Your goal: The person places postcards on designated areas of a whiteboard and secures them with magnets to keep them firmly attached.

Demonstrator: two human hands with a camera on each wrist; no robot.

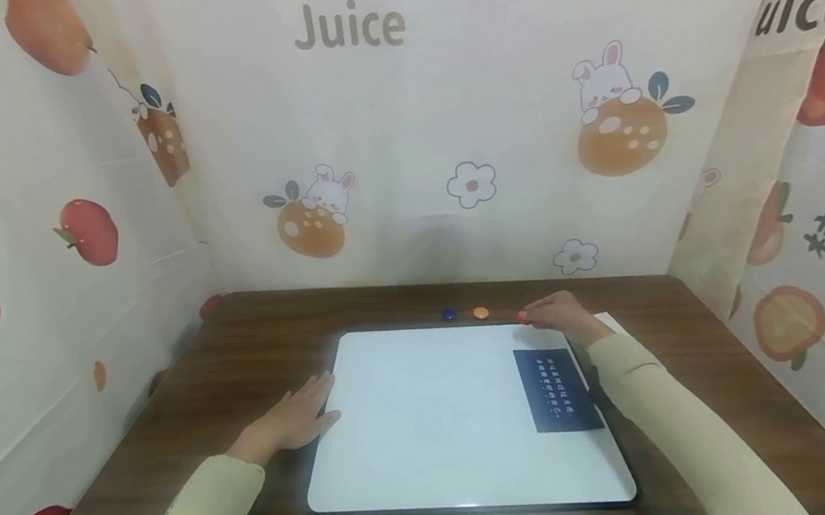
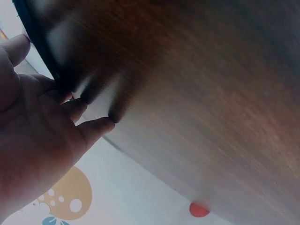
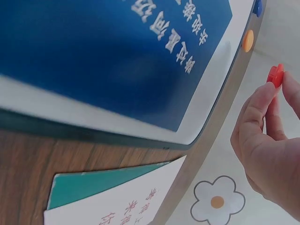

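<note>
A whiteboard [image 1: 421,422] with a dark frame lies flat on the table. On its right part is a dark blue card [image 1: 561,421] with white writing. My right hand [image 1: 561,315], past the board's far right edge, pinches a small round red magnet [image 3: 277,77] between thumb and fingertips. Just beyond the far edge sit an orange magnet [image 1: 481,313] and a blue magnet [image 1: 449,314], left of the red one. My left hand [image 1: 290,418] lies at the board's left edge, its fingers extended and touching the frame.
Beside the board's right edge lie a white card [image 3: 122,201] with red writing and a green card [image 3: 93,183], partly overlapping. The brown wooden table [image 1: 241,332] is bordered by fruit-printed curtains [image 1: 400,126] at the back and both sides.
</note>
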